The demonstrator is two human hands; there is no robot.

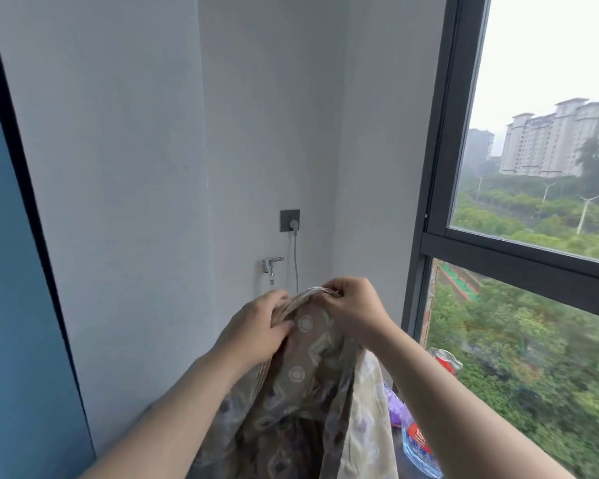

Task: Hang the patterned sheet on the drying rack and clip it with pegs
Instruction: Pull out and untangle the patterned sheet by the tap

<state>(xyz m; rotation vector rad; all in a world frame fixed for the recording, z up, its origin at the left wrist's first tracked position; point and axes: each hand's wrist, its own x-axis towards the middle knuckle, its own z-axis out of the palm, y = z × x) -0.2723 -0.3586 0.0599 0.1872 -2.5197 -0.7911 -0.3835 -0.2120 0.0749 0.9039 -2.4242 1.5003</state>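
My left hand [256, 328] pinches the patterned sheet [301, 382] at its nine o'clock edge; my right hand [351, 307] grips the bunched top fold at two o'clock. The sheet hangs toward six o'clock between my forearms.

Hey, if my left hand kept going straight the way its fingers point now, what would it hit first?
The left hand points up and right, already on the patterned sheet. Past that bunched edge it would likely meet the right hand; depth is unclear.
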